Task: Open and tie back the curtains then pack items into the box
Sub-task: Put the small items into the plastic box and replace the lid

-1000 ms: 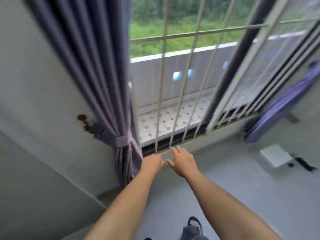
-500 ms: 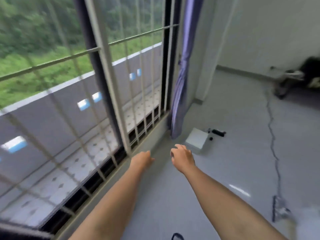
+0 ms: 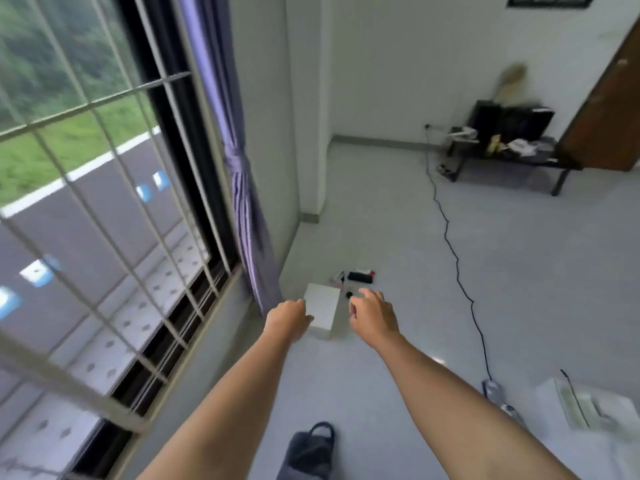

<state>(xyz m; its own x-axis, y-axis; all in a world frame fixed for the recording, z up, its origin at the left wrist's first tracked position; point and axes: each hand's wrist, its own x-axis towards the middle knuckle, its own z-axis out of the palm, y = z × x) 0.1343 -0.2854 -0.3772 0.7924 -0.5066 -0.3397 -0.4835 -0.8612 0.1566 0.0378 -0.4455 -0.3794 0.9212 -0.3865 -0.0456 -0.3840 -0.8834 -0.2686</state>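
A purple curtain (image 3: 242, 188) hangs at the right end of the barred window, gathered by a knotted tie-back (image 3: 236, 160). A white box (image 3: 323, 308) sits on the grey floor just below it. Small dark items (image 3: 360, 276) and a round black piece (image 3: 349, 294) lie on the floor beyond the box. My left hand (image 3: 287, 320) hovers in front of the box's left edge, fingers curled, holding nothing. My right hand (image 3: 374, 315) floats to the right of the box, fingers loosely spread and empty.
The window grille (image 3: 114, 216) fills the left. A black cable (image 3: 457, 258) runs across the floor toward a low black bench (image 3: 509, 157) loaded with objects. A brown door (image 3: 609, 112) stands at far right. A dark sandal (image 3: 308, 448) shows at the bottom; a white item (image 3: 588, 407) lies at lower right.
My view has swung right, from the tied left curtain to the tied right curtain and the room. Both arms stay stretched forward and now line up with the white box.
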